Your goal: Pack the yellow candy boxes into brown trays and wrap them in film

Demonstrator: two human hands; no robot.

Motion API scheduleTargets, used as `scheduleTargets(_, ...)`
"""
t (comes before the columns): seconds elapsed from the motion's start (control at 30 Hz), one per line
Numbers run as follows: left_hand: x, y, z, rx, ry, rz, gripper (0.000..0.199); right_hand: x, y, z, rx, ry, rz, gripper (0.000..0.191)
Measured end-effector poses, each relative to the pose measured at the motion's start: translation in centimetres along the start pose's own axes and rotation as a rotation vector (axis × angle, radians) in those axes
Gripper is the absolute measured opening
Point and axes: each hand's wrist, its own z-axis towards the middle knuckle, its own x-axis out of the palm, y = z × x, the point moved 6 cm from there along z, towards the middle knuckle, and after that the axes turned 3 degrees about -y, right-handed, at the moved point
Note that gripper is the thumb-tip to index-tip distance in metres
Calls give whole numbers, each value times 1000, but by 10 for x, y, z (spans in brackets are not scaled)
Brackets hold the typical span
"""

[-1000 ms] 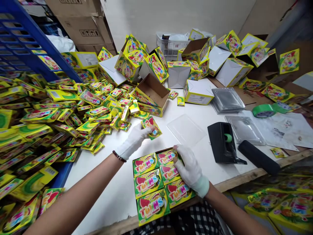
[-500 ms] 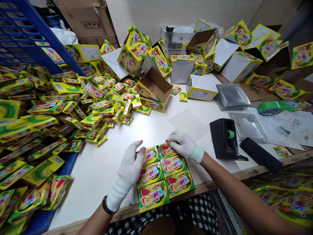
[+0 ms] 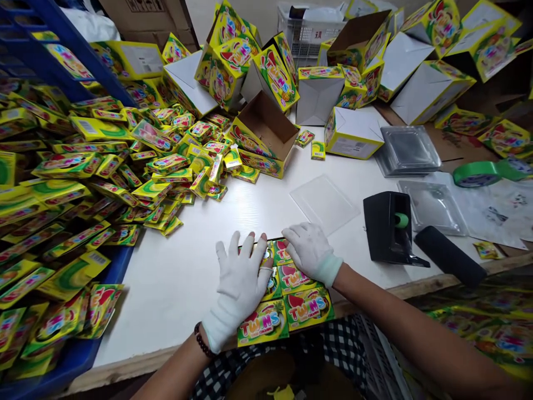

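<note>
Several yellow-green TWINS candy boxes (image 3: 308,307) lie in a two-column block at the table's front edge, printed faces up. Across the block's left column rests my left hand (image 3: 244,272), gloved in white with bare fingertips, its fingers spread flat. My right hand (image 3: 308,250), gloved the same way, lies over the far right boxes with its fingers stretched out over them. Both palms hide parts of the boxes. A clear plastic lid (image 3: 323,203) lies flat on the table just beyond my right hand.
A large heap of small candy boxes (image 3: 154,166) covers the left side. Opened display cartons (image 3: 266,139) stand along the back. To the right are a black tape dispenser (image 3: 383,228), stacked clear plastic trays (image 3: 410,150), green tape rolls (image 3: 477,174) and a black oblong object (image 3: 449,255).
My left hand has moved from the block's left side to lie flat on top of it. My right hand has flattened over the boxes. The view has tilted down slightly.
</note>
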Motion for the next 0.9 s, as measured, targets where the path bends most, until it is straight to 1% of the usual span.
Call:
scheduleTargets(0.07,2,-14,8,84,53,104,51,1,-4,1,11,27,40,26)
scheduleTargets(0.17,8,-33,16,202,127,92,53,4,-12,0,4,67,288,35)
scheduleTargets(0.23,11,-38,19,217,149,81,53,4,-16,1,25,58,362,39)
scheduleTargets(0.3,14,-38,20,202,150,86,54,5,-17,3,74,57,264,36)
scheduleTargets(0.4,18,-35,24,188,140,93,56,8,-13,7,121,106,79,32)
scheduleTargets(0.5,16,-35,24,212,144,70,60,9,-9,7,128,113,36,31)
scheduleTargets(0.6,8,-43,11,197,158,55,71,9,-10,2,140,64,20,33)
scheduleTargets(0.7,4,-57,-14,145,172,60,80,8,-11,-1,139,21,17,34)
scheduleTargets(0.8,10,-67,-36,127,191,81,79,9,-12,-1,146,27,26,34)
scheduleTargets(0.9,16,-68,-42,129,183,103,75,9,-13,1,147,32,28,33)
